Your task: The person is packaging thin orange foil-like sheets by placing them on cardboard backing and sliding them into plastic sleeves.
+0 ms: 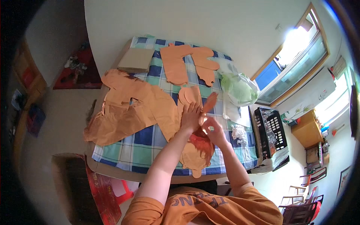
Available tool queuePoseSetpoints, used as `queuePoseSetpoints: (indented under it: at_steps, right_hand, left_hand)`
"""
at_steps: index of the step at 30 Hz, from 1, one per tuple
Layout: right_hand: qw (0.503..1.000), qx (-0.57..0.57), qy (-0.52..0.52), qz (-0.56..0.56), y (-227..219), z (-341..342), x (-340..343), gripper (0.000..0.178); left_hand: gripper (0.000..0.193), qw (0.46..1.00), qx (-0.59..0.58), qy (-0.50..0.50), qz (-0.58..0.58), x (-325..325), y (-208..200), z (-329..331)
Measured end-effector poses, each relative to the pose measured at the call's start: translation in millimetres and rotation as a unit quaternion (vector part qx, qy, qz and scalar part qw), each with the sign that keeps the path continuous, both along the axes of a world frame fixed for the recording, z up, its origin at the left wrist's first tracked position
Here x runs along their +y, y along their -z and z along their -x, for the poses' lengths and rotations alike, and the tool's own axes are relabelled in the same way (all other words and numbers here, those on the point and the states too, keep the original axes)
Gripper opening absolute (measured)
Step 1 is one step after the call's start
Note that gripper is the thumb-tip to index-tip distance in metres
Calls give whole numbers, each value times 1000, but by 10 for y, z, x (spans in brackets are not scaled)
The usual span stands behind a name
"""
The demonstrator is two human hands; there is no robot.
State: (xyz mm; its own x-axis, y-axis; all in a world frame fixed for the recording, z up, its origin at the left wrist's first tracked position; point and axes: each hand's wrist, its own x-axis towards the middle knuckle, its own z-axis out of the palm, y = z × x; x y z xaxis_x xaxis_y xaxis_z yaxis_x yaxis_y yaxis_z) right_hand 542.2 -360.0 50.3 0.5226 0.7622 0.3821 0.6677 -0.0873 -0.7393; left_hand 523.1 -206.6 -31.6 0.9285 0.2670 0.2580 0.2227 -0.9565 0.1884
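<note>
My left hand (pixel 191 117) lies flat, fingers spread, on a copper-coloured foil piece (pixel 190 95) that looks like an uninflated foil balloon with rounded lobes. Close beside it my right hand (pixel 215 132) is closed in a pinch, thumb and forefinger curled at the shiny edge of the foil. A narrow strip of foil (pixel 210 102) sticks up above the right hand. Toward me, a round foil part with red markings (pixel 197 154) ends in a small tab. My fingers partly hide where the pieces meet.
A large crumpled foil sheet (pixel 127 108) spreads over the left of the checked tablecloth (pixel 138 144). Farther back lie folded foil shapes (pixel 176 63) and a cardboard piece (pixel 137 60). To the right are a green plastic bag (pixel 240 89), a white tangle (pixel 238 133) and a black crate (pixel 270 131).
</note>
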Motion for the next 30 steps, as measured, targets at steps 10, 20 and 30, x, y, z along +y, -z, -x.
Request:
queuePoseSetpoints:
  at_steps: [10, 20, 30]
  right_hand:
    - [965, -175, 110, 161, 553, -615, -7, 43]
    - [970, -181, 45, 154, 479, -336, 27, 48]
    - [982, -97, 133, 90, 549, -402, -100, 49]
  left_hand:
    - [57, 966, -20, 2, 258, -119, -315, 41]
    - [51, 995, 31, -22, 96, -65, -125, -60]
    - [44, 998, -22, 12, 53, -48, -41, -150]
